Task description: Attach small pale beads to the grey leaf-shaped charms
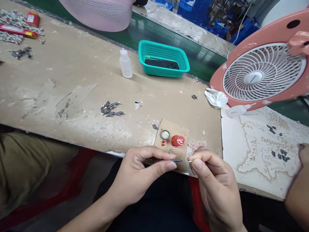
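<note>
On my feed, the left hand gripped a partly hidden dark piece; just beside it, the right hand pinched an indistinct pale bit.

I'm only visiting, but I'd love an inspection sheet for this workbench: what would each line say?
Surface: tan tabletop, scuffed and stained.
Job's things: card bearing a glossy red patch and a crimped cap; pale beads heaped beside it; dark leaf-like pieces grouped farther left.
Clutter: squeeze bottle, upright; green basket with a dark item inside; crumpled tissue beside the fan.
Grip: left hand pinches a slender dark piece; right hand pinches a tiny pale piece.
Cables: pale cord in the background; its ends are unclear.
Surroundings: pink basket; blue bins beyond; another person's arm at right.
</note>
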Demonstrator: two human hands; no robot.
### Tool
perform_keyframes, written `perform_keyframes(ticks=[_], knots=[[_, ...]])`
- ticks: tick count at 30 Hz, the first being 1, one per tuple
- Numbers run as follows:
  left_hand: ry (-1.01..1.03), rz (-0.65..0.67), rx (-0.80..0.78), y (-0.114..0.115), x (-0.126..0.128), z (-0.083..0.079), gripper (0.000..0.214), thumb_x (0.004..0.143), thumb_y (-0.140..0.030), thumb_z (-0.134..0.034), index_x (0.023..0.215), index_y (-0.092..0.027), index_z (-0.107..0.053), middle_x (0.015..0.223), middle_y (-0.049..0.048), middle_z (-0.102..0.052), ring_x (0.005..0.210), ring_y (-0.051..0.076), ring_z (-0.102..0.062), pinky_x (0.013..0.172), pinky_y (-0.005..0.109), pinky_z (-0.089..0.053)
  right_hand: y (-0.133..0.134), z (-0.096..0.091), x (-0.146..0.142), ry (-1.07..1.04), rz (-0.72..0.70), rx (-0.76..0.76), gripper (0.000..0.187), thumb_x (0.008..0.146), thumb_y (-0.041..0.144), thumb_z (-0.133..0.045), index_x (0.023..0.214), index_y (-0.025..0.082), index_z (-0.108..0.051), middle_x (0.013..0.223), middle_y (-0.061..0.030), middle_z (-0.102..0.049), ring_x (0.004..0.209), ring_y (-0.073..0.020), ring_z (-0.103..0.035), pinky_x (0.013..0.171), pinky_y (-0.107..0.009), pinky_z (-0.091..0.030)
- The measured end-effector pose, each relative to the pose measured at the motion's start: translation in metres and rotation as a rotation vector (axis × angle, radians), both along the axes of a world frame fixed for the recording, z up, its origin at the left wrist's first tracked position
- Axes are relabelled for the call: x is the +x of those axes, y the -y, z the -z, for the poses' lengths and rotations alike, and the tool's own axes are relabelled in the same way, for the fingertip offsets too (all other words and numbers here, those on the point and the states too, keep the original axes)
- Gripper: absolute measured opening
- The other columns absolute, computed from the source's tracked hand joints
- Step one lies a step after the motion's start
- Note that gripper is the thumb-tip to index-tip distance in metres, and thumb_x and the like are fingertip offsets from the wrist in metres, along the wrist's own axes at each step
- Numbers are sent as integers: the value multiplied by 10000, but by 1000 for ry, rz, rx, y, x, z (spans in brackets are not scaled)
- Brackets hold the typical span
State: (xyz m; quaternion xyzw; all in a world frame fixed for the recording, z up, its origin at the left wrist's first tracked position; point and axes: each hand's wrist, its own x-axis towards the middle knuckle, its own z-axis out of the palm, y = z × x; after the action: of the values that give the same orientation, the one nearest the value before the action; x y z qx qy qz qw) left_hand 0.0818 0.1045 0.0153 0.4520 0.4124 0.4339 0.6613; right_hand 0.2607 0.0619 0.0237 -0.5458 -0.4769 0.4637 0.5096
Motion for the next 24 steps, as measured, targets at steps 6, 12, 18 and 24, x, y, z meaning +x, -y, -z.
perform_keyframes(ticks=[6, 12, 18, 24], knots=[[6, 14, -2, 0, 4, -2, 204, 758, -108, -802, 811, -305, -821, 836, -42, -804, 777, 103, -751, 739, 111, -575, 8, -5, -8, 147, 32, 73, 85, 954, 251, -644, 899, 272, -706, 764, 34, -571, 708, -108, -517, 619, -234, -416], [-3, 32, 25, 0, 7, -6, 188, 749, -106, -811, 792, -288, -823, 840, -25, -805, 770, 116, -753, 740, 125, -587, 6, -6, -9, 281, 38, 192, 117, 937, 174, -640, 943, 270, -707, 771, 40, -595, 691, -101, -533, 602, -232, -427], [-5, 27, 52, 1, 10, -7, 208, 749, -94, -811, 808, -293, -823, 836, -22, -805, 770, 125, -756, 729, 137, -594, 8, -4, -8, 329, 44, 268, 187, 904, 106, -654, 993, 260, -709, 793, 26, -612, 679, -109, -549, 576, -245, -438], [-24, 21, 70, 1, 10, -5, 198, 753, -97, -811, 806, -287, -822, 830, -20, -804, 764, 125, -752, 730, 146, -593, 7, -4, -7, 383, 27, 298, 206, 889, 88, -660, 995, 258, -709, 797, 22, -613, 672, -110, -547, 546, -246, -432]])
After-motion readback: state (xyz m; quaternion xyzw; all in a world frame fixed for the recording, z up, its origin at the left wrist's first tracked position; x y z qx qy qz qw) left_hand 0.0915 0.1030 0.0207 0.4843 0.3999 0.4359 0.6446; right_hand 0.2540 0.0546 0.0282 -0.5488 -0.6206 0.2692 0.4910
